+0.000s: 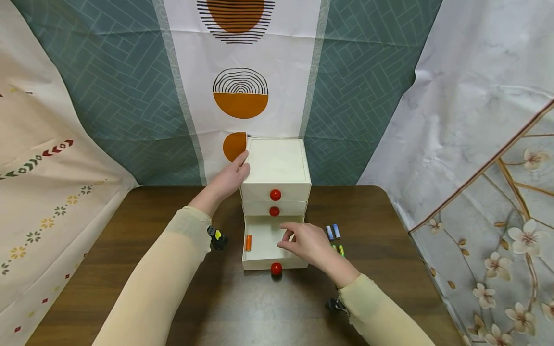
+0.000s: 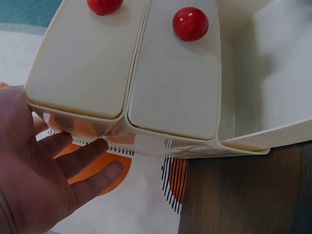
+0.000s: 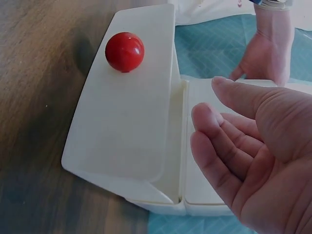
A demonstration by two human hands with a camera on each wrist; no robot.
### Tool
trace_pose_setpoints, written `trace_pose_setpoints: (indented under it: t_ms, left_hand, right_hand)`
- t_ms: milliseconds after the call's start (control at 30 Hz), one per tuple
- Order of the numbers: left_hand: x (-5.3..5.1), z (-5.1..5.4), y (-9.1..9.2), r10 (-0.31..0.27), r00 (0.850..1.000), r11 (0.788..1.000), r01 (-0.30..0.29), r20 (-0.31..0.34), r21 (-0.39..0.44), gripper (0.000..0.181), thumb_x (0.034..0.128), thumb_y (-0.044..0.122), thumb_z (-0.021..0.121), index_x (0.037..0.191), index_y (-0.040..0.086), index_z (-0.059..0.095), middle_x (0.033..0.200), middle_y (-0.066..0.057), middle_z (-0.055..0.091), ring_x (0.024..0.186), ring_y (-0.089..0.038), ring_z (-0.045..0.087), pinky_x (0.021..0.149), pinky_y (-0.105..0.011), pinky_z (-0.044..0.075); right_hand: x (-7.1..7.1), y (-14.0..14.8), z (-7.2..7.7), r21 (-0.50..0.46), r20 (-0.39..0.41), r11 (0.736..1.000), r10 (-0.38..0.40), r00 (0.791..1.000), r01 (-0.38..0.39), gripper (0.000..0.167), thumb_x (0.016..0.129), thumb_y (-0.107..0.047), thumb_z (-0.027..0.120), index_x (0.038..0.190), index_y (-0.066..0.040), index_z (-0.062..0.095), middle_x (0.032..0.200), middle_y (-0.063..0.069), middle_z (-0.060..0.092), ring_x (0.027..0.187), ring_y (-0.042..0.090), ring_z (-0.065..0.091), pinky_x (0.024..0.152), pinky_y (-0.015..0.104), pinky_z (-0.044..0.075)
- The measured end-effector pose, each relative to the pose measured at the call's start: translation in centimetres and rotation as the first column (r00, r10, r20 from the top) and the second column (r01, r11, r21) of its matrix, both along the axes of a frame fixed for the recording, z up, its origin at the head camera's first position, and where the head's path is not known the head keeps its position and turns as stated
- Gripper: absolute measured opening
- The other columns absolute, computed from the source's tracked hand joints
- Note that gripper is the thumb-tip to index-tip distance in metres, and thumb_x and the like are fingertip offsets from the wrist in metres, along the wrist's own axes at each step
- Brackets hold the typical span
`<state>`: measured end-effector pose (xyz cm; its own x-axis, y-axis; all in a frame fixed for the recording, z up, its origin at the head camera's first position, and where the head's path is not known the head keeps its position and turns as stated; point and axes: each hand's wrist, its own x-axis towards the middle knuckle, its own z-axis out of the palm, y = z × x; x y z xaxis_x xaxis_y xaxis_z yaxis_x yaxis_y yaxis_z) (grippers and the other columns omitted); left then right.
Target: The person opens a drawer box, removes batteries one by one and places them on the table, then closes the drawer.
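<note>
A white cabinet [image 1: 277,161] with three drawers and red knobs stands on the table. Its bottom drawer [image 1: 264,250] is pulled out, and an orange battery [image 1: 248,242] lies inside along the left wall. My left hand [image 1: 231,178] touches the cabinet's upper left edge; in the left wrist view its fingers [image 2: 83,158] extend loosely beside the side wall. My right hand [image 1: 309,242] hovers over the right part of the open drawer. Its fingers are loosely bent with a gap to the thumb, and nothing shows between them in the right wrist view [image 3: 258,146].
To the right of the drawer lie two blue-and-white batteries [image 1: 336,231] and two green-yellow batteries [image 1: 341,250], the latter partly behind my right hand. The brown wooden table [image 1: 173,250] extends around the cabinet. Patterned cloths [image 1: 368,96] hang behind and beside it.
</note>
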<state>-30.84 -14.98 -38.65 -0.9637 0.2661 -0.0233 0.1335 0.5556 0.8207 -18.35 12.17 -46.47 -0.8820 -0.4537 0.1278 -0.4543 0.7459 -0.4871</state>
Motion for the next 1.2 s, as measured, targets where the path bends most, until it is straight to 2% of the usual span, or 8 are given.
trace_pose_setpoints:
  t_ms: [367,633,800,1000,1200]
  left_hand:
    - [0.0,0.0,0.0,0.004,1.000,1.000,-0.004,0.002,-0.003,0.069,0.1190,0.045,0.032,0.180,0.021,0.009,0.185,-0.007,0.013,0.169,-0.032,0.017,0.136,-0.053,0.015]
    - [-0.1,-0.1,0.1,0.004,1.000,1.000,-0.004,-0.005,-0.008,0.069,0.1191,0.044,0.032,0.180,0.021,0.009,0.185,-0.007,0.014,0.169,-0.031,0.017,0.136,-0.054,0.015]
    - [-0.1,0.0,0.1,0.001,1.000,1.000,-0.001,-0.001,0.002,0.069,0.1191,0.045,0.032,0.180,0.020,0.009,0.185,-0.008,0.014,0.169,-0.032,0.018,0.136,-0.054,0.016]
    - [-0.1,0.0,0.1,0.004,1.000,1.000,-0.004,0.003,-0.007,0.069,0.1192,0.045,0.032,0.180,0.021,0.009,0.185,-0.008,0.014,0.169,-0.032,0.018,0.136,-0.054,0.015]
    - [-0.1,-0.1,0.1,0.009,1.000,1.000,-0.009,0.004,0.002,0.069,0.1191,0.045,0.032,0.180,0.021,0.009,0.185,-0.007,0.013,0.169,-0.032,0.017,0.136,-0.055,0.015]
  right_hand:
    - [-1.4,-2.4,-0.8,0.034,0.030,0.999,0.030,0.999,-0.031,0.046,0.097,-0.030,0.087,0.137,-0.009,0.077,0.088,-0.019,0.073,0.069,0.002,0.058,0.069,0.031,0.050]
    - [-2.3,-3.7,-1.8,0.061,0.027,0.997,0.053,0.998,-0.055,0.044,0.097,-0.028,0.087,0.136,-0.010,0.078,0.088,-0.016,0.074,0.078,0.006,0.064,0.076,0.034,0.053]
    - [-2.7,-4.3,-2.4,0.087,0.033,0.993,0.073,0.997,-0.075,0.044,0.094,-0.027,0.089,0.134,-0.011,0.078,0.087,-0.017,0.075,0.078,0.005,0.066,0.075,0.032,0.054]
    - [-3.0,-5.2,-2.9,0.078,0.070,0.992,0.091,0.993,-0.096,0.045,0.094,-0.026,0.089,0.134,-0.008,0.078,0.086,-0.015,0.075,0.081,0.007,0.068,0.080,0.034,0.056]
    - [-3.3,-6.1,-3.5,0.078,0.105,0.993,0.081,0.991,-0.089,0.046,0.093,-0.026,0.090,0.135,-0.010,0.078,0.087,-0.015,0.074,0.078,0.003,0.065,0.078,0.031,0.055]
